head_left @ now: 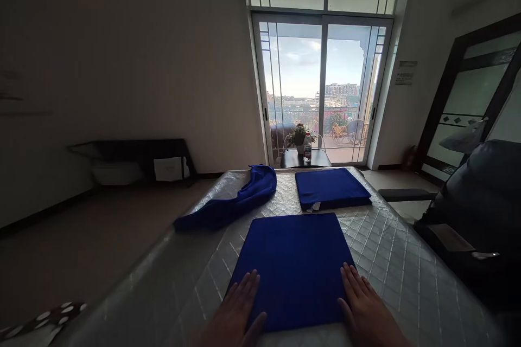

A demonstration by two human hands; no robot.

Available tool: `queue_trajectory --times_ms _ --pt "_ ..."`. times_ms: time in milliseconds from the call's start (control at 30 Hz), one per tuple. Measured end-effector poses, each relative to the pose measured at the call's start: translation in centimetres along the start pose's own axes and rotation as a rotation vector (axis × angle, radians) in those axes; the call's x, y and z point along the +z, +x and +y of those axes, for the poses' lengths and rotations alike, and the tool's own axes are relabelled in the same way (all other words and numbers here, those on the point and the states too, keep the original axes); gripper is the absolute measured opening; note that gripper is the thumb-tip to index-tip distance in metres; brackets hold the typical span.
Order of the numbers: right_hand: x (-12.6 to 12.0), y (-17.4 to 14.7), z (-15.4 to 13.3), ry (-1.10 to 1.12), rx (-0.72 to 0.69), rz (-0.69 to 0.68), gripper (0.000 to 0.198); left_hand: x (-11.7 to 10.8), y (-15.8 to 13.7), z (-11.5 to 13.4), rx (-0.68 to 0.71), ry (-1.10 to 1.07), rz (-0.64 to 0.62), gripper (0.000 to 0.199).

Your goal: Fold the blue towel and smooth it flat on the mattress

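A flat blue square, smooth and either a cushion or folded cloth, lies on the plastic-covered mattress right in front of me. My left hand rests on its near left edge with the fingers stretched out. At the near right edge lies my right hand, its fingers also extended and flat. Beyond the square, a folded blue piece with a small white tag sits at the far right of the mattress. To the far left is a crumpled blue cloth.
Past the mattress stands a small table with a bottle and a potted plant, before a sliding glass door. A dark chair is close on the right. A low black stand is by the left wall.
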State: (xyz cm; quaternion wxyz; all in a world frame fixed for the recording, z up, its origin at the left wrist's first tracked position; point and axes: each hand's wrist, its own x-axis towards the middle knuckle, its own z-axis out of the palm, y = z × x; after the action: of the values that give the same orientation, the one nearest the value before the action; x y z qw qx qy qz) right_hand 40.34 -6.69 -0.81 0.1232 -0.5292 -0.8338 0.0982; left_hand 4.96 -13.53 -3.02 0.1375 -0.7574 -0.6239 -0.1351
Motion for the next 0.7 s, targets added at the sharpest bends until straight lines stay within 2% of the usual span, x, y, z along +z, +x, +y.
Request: queue_trajectory --times_ms 200,533,700 --pt "-0.1 0.2 -0.2 -0.041 0.015 -0.014 0.061 -0.7 -0.2 0.4 -0.062 -0.121 -0.110 0.065" --pt "-2.2 1.0 -0.6 -0.154 0.037 -0.140 0.063 -1.9 0.1 0.7 -0.069 -0.154 -0.132 0.064" --pt "-3.3 3.1 -1.9 -0.131 -0.004 -0.074 0.065 -1.8 0.1 0.7 -0.068 -0.167 -0.126 0.063"
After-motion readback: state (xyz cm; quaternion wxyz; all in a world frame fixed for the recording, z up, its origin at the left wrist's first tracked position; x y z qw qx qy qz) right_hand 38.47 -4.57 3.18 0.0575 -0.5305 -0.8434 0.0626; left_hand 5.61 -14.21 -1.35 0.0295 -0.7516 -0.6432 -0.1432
